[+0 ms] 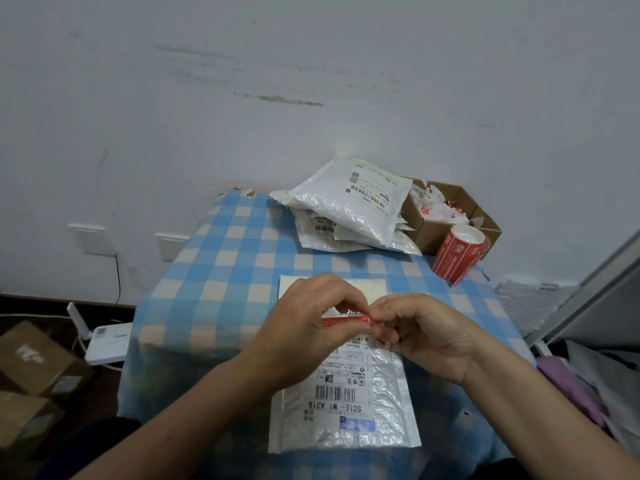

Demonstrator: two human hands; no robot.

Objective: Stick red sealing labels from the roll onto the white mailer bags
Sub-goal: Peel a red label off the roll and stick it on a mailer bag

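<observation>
A white mailer bag (377, 386) with a printed shipping label lies flat on the blue checked tablecloth (221, 271), close to me. Above its middle, a narrow red sealing label (344, 321) is stretched between my two hands. My left hand (304, 327) pinches its left end with curled fingers. My right hand (419, 332) pinches its right end between thumb and fingertips. The red label roll (459, 254) lies on its side at the table's far right, apart from both hands.
A pile of white mailer bags (349, 209) sits at the back of the table. A cardboard box (446, 216) holding peeled backing scraps stands behind the roll. Cardboard boxes (31, 372) and a white device (107, 344) are on the floor at the left.
</observation>
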